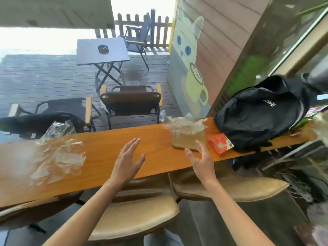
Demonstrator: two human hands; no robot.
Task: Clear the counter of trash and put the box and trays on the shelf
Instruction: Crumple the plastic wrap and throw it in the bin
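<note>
Trash, two crumpled plastic wraps (58, 157) (184, 126), lies left and far right on the counter (154, 155), and with our left hand (126, 161) and right hand (201, 159) hovering wide-fingered and empty, we judge a careless grab could knock the tray (188, 141) or red box (221, 143) off.

Bright daylight floods a wooden deck (44, 75) with folding table (103, 50), chairs (131, 102), cat mural (191, 55).
</note>
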